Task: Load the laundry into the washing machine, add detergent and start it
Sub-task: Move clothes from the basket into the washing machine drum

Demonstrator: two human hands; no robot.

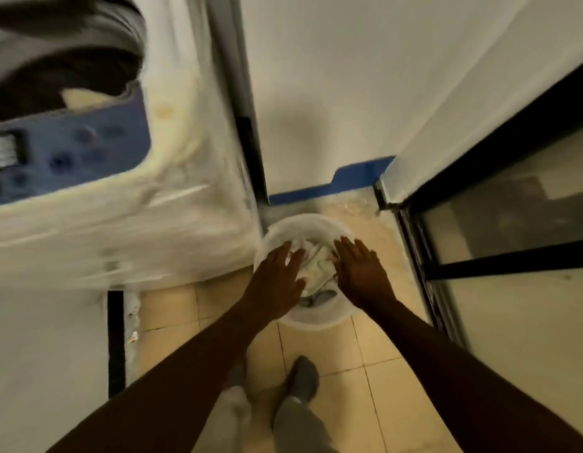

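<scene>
My left hand (277, 273) and right hand (360, 269) reach into the white basin (319, 317), fingers spread flat over the laundry (318, 268), gripping nothing; washing machine (126, 204) just beside.

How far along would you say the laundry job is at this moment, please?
Early. Done: the washing machine stands open. In hand: left hand and right hand, fingers spread, reach onto laundry in the white basin. Left: loading, detergent, starting.
</scene>
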